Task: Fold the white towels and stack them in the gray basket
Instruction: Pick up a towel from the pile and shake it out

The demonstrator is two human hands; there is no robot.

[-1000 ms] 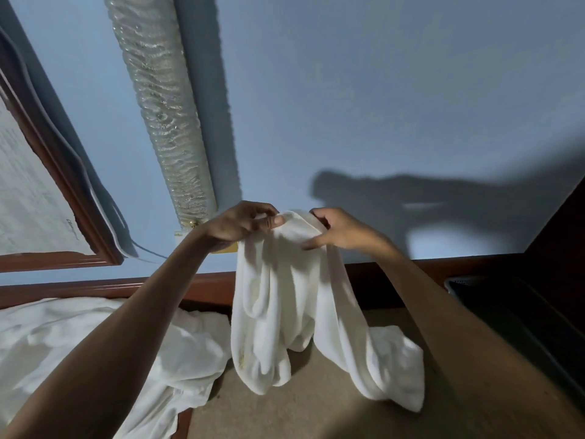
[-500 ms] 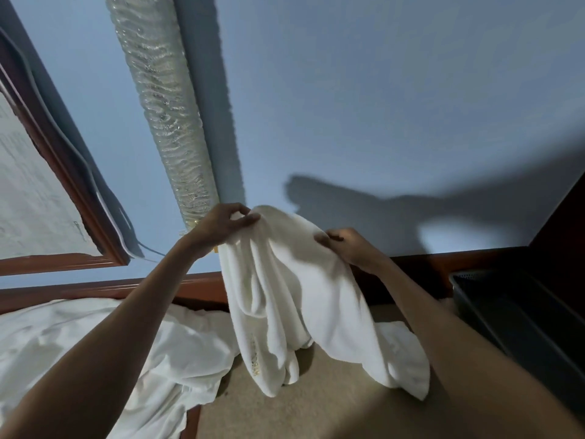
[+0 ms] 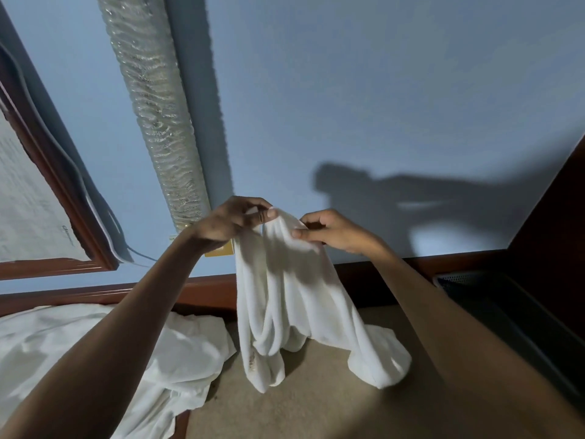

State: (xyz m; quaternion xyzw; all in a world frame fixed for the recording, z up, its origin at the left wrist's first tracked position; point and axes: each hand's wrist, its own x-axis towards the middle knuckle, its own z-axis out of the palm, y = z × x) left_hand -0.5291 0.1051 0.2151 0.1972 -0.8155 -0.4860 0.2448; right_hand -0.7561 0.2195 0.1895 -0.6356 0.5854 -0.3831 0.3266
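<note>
The towel (image 3: 285, 296) hangs between the cloth heap (image 3: 110, 359) at left and the basket (image 3: 468, 275) at right.

left hand (image 3: 234, 221), right hand (image 3: 329, 231) pinch white towel (image 3: 285, 299) top | basket (image 3: 506, 312) right

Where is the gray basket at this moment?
In the head view, the dark gray mesh-rimmed basket sits at the far right edge, just right of the person's right forearm and below the dark wooden panel.

We see a silver foil duct (image 3: 158, 122) on the blue wall (image 3: 380, 90); left of it, a wood-framed board (image 3: 25, 201) and a white cable (image 3: 115, 251).
</note>
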